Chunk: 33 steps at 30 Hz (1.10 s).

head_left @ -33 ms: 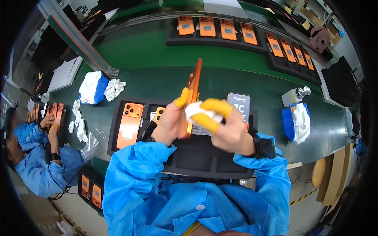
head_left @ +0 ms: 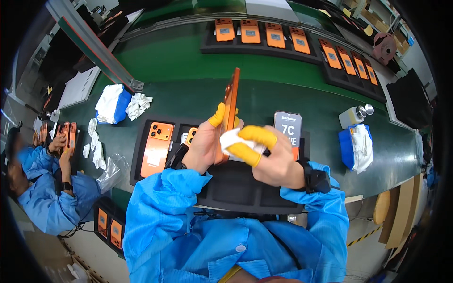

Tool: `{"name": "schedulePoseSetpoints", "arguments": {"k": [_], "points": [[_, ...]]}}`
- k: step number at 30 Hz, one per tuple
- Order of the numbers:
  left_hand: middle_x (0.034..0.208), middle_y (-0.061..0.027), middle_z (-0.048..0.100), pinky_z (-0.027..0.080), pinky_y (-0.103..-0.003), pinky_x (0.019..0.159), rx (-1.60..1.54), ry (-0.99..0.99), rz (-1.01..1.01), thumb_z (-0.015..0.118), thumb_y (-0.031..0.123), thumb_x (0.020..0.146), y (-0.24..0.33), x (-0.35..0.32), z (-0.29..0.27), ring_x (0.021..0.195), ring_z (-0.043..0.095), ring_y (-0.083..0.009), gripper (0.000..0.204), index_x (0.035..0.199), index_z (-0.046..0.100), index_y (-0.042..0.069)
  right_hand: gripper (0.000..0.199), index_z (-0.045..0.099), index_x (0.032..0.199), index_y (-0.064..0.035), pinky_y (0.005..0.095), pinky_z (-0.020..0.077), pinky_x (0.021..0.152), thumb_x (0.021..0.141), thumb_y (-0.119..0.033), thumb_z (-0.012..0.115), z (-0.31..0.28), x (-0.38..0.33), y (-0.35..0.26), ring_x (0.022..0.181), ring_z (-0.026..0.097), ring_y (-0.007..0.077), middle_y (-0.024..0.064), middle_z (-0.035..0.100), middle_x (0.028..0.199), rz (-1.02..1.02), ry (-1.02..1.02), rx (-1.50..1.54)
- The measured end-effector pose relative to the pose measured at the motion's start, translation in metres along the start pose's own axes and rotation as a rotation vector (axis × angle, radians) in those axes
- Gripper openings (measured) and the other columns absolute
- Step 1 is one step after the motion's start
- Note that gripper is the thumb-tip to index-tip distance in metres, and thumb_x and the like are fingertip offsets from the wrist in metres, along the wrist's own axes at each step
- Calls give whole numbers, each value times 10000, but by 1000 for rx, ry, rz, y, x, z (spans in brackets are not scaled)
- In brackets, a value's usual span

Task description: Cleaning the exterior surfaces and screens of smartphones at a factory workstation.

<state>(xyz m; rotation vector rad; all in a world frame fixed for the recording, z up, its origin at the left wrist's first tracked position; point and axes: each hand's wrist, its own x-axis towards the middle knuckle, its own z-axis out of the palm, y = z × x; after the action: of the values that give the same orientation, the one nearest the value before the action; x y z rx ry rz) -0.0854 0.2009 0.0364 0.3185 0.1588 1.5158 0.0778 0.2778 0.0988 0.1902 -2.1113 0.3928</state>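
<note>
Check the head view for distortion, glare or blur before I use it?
Head view: strong fisheye, the conveyor edge bows and black vignette fills the corners; light is even and shadows are soft; mild sheen on the green belt, no blown glare; the orange phone in the left hand and the white cloth under the right hand are sharp; the co-worker at the left rim is soft and stretched.

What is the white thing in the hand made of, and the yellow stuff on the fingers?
The white wipe looks like soft cloth or paper: it crumples in the right hand. The yellow finger covers look like thin, smooth rubber, stretched snug over the fingertips. I cannot tell for sure.
</note>
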Motion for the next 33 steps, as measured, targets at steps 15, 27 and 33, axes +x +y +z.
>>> {"name": "schedulePoseSetpoints", "arguments": {"k": [15, 27, 33], "points": [[1039, -106, 636, 537, -332, 754, -59, 525, 138, 427, 342, 992, -8, 5, 31, 886, 623, -216, 362, 1125, 559, 32, 477, 695, 1017, -36, 323, 431, 519, 542, -53, 654, 5, 0, 27, 667, 559, 244, 159, 605, 1018, -41, 98, -443], [1099, -97, 614, 510, -278, 788, -89, 433, 190, 430, 260, 1001, -9, 1, 36, 911, 608, -163, 316, 1194, 511, 24, 422, 687, 975, -3, 303, 407, 502, 559, -73, 670, 16, -7, 16, 662, 554, 229, 174, 615, 1019, -64, 5, -373], [1055, -82, 622, 477, -283, 752, -59, 423, 159, 417, 268, 1006, -12, 4, 44, 819, 581, -162, 309, 1171, 523, 30, 434, 695, 975, -29, 302, 399, 501, 549, -102, 663, 5, -5, 24, 661, 548, 227, 164, 613, 1039, -139, 21, -445]]}}
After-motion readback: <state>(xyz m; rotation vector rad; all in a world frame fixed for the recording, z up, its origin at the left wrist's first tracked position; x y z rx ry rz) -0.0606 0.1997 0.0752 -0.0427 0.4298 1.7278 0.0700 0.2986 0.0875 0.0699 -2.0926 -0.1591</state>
